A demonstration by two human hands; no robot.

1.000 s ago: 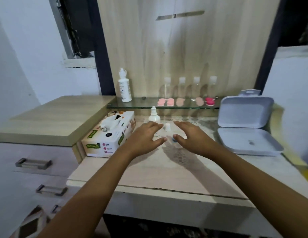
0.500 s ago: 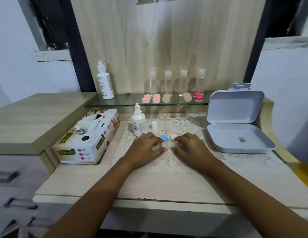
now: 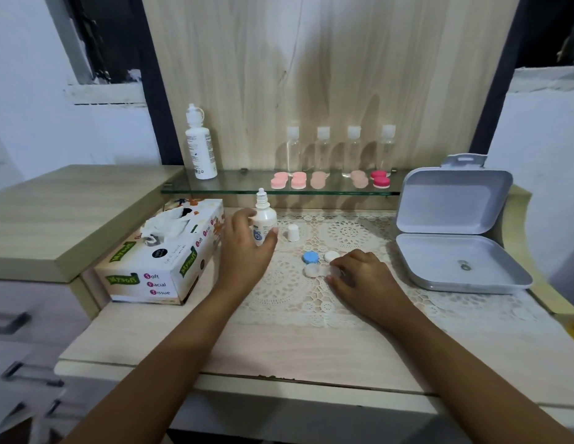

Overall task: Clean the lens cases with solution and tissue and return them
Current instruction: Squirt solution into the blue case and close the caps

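The left hand (image 3: 247, 248) curls its grip round the small uncapped solution bottle (image 3: 265, 224), upright near the back edge of the desk (image 3: 279, 354), while the right hand (image 3: 359, 277) pinches one end of the open lens case (image 3: 314, 270) against the lace mat (image 3: 279, 290) mid-desk, probably steadying it for drops. Its blue lid (image 3: 310, 257) and white lid (image 3: 331, 256) lie just behind it, the bottle's cap (image 3: 293, 232) beside the bottle. A tissue box (image 3: 170, 251) waits at the left edge for wiping; an open grey box (image 3: 455, 257) sits at the right edge, likely where cases return.
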